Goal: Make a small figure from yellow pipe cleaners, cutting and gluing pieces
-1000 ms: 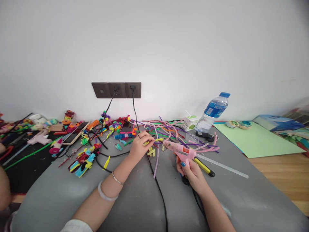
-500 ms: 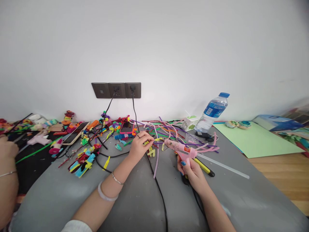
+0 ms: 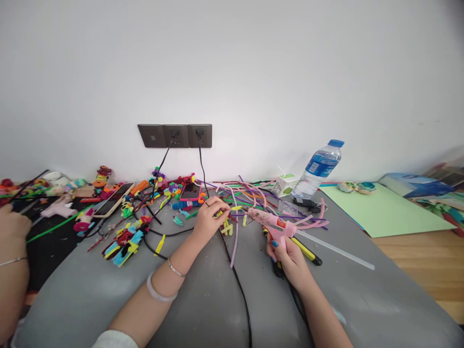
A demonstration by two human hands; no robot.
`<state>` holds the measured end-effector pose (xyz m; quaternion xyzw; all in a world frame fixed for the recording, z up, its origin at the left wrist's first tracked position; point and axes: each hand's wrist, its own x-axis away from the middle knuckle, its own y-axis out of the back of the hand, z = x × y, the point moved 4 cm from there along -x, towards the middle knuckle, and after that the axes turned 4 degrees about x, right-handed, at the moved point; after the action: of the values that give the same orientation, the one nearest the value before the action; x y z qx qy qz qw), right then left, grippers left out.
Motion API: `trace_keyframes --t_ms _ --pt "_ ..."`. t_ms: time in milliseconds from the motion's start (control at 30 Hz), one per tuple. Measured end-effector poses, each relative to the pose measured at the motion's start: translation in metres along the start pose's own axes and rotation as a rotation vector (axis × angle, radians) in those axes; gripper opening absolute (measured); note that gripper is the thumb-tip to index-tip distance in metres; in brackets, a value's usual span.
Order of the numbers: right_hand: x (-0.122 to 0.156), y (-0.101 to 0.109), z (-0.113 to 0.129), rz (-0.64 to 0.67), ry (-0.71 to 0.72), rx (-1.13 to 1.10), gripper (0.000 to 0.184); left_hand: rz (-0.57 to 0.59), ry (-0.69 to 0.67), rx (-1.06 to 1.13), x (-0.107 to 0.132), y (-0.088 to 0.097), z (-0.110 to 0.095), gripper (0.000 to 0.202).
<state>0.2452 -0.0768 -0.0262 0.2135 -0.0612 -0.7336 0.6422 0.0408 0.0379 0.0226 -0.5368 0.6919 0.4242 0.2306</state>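
My left hand is closed in a pinch on a short yellow pipe-cleaner piece, held just above the grey mat. My right hand grips the handle of a pink hot glue gun, whose nozzle points left toward the yellow piece with a small gap between them. More yellow bits lie under my left fingers. A lilac pipe cleaner runs down between both hands. The gun's black cord trails toward me.
A tangle of coloured pipe cleaners lies behind the hands. A water bottle, small carton, keys, phones, wall sockets, a clear glue stick, green paper. Another person's hand is at far left.
The glue gun's nozzle has tipped slightly down and right, away from the yellow piece. The other person's hand at far left has come further into view.
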Motion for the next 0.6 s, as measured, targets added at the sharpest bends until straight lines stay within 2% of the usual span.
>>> trace_keyframes --t_ms 233,467,600 --pt "0.001 0.0 -0.005 -0.041 -0.039 -0.033 0.043 -0.025 0.006 0.001 0.001 0.001 0.001 0.01" --pt "-0.005 0.017 -0.004 -0.315 0.001 -0.389 0.046 -0.041 0.065 0.031 0.001 0.001 0.006 0.009" --pt "-0.001 0.031 0.0 -0.442 -0.006 -0.482 0.044 -0.059 0.106 0.032 0.001 0.003 0.01 0.008"
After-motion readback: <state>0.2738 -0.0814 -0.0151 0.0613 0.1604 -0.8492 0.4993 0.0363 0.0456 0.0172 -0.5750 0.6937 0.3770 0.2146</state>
